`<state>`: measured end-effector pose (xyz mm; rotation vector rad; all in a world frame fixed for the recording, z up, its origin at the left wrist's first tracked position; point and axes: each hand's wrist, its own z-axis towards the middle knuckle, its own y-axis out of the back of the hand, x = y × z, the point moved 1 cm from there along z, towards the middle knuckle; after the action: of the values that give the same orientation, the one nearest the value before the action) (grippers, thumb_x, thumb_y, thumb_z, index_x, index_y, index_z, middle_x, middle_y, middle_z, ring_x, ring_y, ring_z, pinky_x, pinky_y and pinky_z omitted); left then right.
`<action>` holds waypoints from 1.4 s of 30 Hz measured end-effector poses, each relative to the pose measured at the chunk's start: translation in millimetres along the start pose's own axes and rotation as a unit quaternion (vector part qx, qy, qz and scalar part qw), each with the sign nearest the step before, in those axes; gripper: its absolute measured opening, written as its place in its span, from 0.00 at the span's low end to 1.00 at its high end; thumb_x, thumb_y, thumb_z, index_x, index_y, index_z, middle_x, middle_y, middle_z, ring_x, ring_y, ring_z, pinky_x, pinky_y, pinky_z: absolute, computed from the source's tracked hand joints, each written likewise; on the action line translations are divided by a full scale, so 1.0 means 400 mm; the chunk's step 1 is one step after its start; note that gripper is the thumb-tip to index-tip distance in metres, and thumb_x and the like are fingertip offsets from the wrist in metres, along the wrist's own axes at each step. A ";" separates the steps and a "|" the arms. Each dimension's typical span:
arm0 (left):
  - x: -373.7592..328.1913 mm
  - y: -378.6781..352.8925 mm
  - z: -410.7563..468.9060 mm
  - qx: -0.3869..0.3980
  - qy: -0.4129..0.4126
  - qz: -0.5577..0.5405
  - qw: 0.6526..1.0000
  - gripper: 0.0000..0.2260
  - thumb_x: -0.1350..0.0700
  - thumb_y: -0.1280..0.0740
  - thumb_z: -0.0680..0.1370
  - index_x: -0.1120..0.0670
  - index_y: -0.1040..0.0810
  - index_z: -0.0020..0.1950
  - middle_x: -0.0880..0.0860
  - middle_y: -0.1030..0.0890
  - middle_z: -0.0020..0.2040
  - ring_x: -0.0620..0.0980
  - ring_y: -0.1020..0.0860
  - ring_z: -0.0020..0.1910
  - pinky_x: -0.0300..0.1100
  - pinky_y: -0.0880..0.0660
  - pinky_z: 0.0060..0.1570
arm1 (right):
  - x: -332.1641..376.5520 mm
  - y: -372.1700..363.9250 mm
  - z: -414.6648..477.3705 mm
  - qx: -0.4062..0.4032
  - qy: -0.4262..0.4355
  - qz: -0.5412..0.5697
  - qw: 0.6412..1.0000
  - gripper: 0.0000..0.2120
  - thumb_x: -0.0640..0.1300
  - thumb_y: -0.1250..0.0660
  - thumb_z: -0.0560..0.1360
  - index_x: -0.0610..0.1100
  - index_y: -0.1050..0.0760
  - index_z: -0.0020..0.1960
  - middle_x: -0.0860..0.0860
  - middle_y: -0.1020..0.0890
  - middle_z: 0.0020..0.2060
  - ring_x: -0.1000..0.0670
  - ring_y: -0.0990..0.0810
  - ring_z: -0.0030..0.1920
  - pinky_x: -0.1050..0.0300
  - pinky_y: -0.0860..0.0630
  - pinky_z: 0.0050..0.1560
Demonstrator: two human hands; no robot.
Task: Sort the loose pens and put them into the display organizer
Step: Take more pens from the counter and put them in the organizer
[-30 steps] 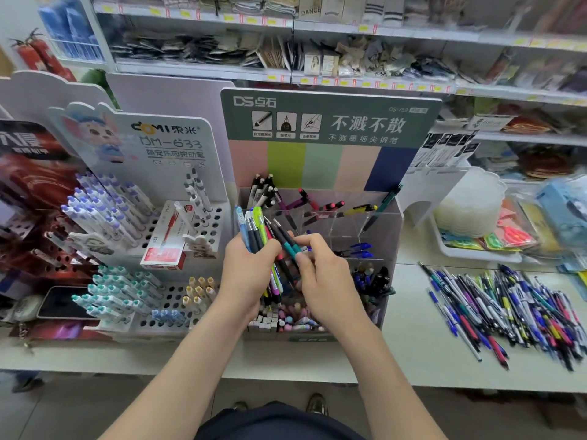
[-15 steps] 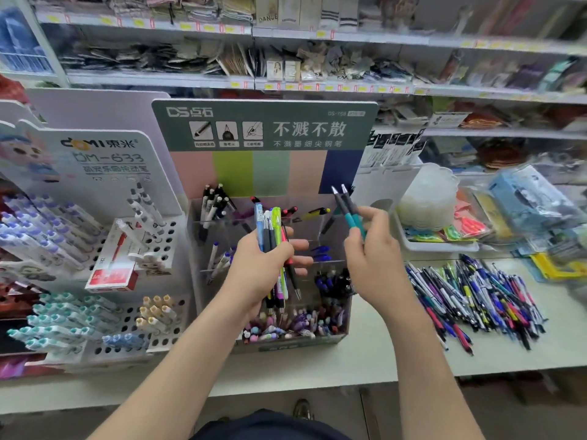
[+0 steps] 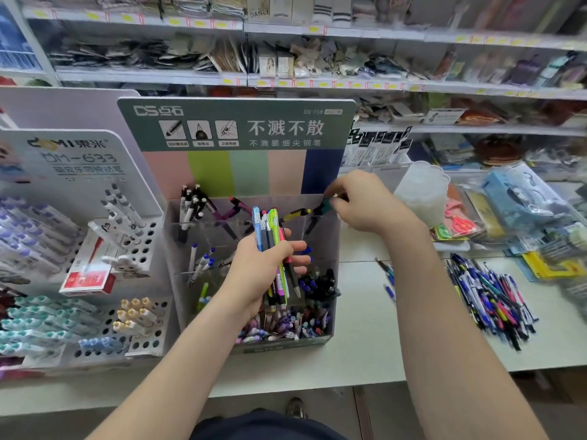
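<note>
Organizer (image 3: pixel 282 346) at frame center was partly stocked, some compartments thin. Loose pile (image 3: pixel 489 296) at right sat unsorted (most of the job left, I'd judge). My left hand (image 3: pixel 263 271) gripped a pen bundle (image 3: pixel 270 230). My right hand (image 3: pixel 365 204) pinched a teal pen (image 3: pixel 325 205) over the organizer's upper-right compartment.

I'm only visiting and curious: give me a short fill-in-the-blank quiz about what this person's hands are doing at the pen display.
1. The left hand grips a bundle of ____.
2. The right hand pinches teal pens at the display organizer's back ____ corner.
3. The red box lies to the organizer's ____.

Missing words: pens; right; left.
</note>
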<state>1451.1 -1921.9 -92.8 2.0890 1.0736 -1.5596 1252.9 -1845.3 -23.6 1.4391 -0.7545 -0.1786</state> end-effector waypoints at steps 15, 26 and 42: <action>0.025 0.046 -0.020 0.009 0.001 -0.130 0.992 0.13 0.67 0.37 0.85 0.61 0.26 0.69 0.61 0.13 0.59 0.60 0.14 0.58 0.54 0.16 0.56 | 0.107 -0.181 -0.152 -0.278 -0.006 0.311 0.909 0.05 0.39 0.27 0.76 0.48 0.21 0.46 0.54 0.17 0.36 0.54 0.18 0.37 0.60 0.21 0.41; 0.030 0.132 -0.047 -0.005 0.002 -0.176 0.984 0.16 0.69 0.42 0.85 0.61 0.23 0.70 0.58 0.16 0.65 0.59 0.17 0.66 0.59 0.23 0.67 | 0.190 -0.312 -0.209 -0.029 0.000 0.370 0.928 0.04 0.46 0.27 0.81 0.50 0.16 0.55 0.58 0.14 0.43 0.57 0.17 0.45 0.62 0.20 0.47; 0.009 0.218 -0.063 -0.054 0.032 -0.220 0.973 0.15 0.70 0.37 0.83 0.62 0.23 0.69 0.64 0.14 0.59 0.64 0.15 0.59 0.57 0.16 0.54 | 0.233 -0.205 0.000 -0.369 0.093 0.271 0.884 0.19 0.36 0.31 0.77 0.43 0.32 0.65 0.47 0.21 0.43 0.47 0.18 0.39 0.56 0.21 0.41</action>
<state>1531.9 -1962.4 -102.7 1.9269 1.6961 -1.5800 1350.3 -1908.9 -66.6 0.4807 -0.7844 0.1042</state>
